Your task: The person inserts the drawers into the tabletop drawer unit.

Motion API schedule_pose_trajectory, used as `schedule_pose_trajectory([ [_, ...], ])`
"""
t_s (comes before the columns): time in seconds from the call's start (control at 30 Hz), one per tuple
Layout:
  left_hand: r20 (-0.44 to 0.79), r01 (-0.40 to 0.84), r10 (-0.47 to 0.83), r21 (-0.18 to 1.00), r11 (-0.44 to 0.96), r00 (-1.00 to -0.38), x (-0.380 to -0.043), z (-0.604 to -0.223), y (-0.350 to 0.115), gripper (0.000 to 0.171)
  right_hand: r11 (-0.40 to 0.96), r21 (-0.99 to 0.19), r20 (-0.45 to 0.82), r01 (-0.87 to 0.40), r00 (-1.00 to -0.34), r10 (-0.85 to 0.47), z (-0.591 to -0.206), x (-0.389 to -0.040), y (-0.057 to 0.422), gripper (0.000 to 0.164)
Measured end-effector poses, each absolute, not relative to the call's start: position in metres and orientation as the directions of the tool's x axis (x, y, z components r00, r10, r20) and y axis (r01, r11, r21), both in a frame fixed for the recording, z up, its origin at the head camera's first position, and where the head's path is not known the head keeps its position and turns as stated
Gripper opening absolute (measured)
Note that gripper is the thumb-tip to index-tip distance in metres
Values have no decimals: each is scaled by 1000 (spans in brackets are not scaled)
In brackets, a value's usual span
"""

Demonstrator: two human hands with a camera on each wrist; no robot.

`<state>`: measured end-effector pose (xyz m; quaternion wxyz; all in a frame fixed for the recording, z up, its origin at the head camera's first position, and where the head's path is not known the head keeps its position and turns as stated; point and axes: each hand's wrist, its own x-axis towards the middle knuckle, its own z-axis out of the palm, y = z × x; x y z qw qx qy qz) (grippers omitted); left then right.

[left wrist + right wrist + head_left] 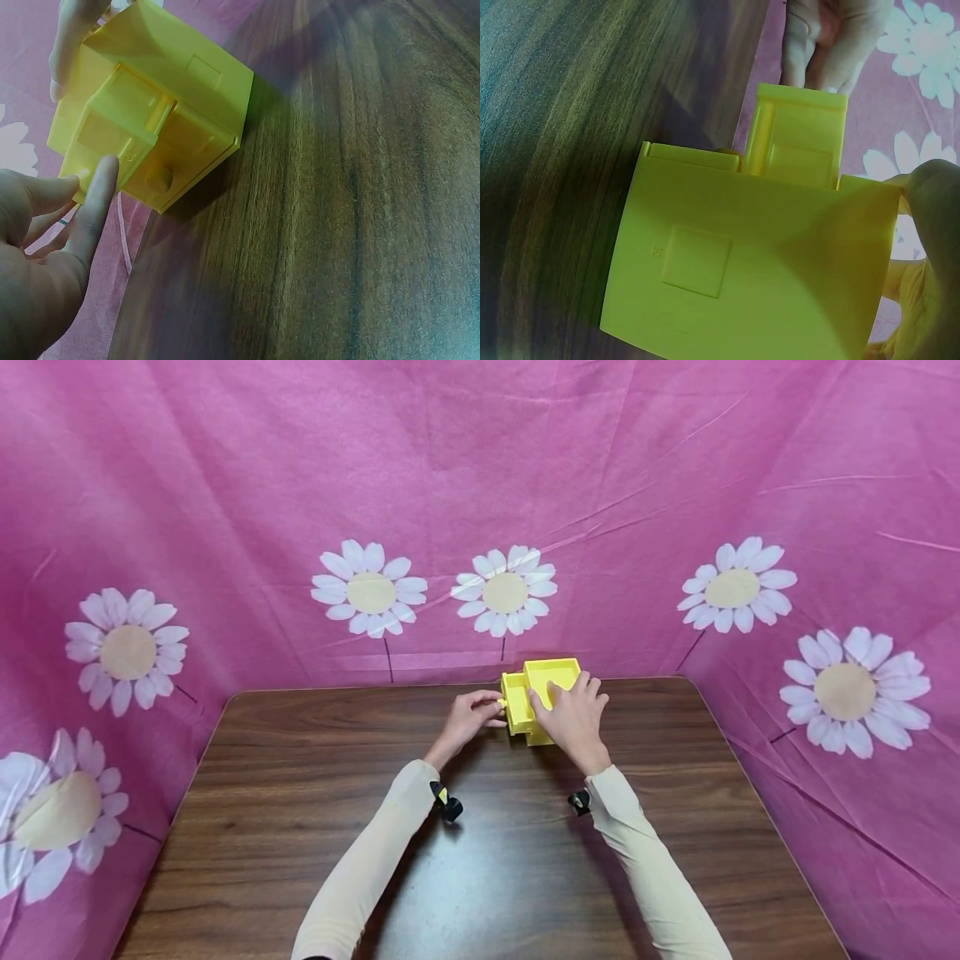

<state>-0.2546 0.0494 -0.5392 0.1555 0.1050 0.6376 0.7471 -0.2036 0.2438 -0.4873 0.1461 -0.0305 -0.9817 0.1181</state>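
Observation:
A small yellow drawer box (553, 667) with an open tray top stands near the table's far edge. Its upper drawer (518, 700) sticks out to the left, with nothing visible inside; the lower drawer (191, 135) is in. My left hand (467, 720) pinches the upper drawer's small knob (502, 702) between thumb and fingers, one finger lying along the drawer front in the left wrist view. From above, my right hand (576, 718) holds the box by its tray top, thumb near the drawer side. Some right fingertips are hidden in the right wrist view.
The brown wood-grain table (480, 877) reaches toward the body in front of the box. Directly behind its far edge hangs a pink cloth (600, 527) with white daisies, which also covers both sides. A black wrist camera (447, 806) sits at the left cuff.

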Motion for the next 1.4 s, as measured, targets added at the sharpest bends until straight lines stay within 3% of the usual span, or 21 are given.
schedule_pose_trajectory([
  [1.4, 32, -3, 321, 994, -108, -947, -254, -537, 55, 27, 971, -240, 321, 7, -943, 86, -488, -206, 229, 58],
])
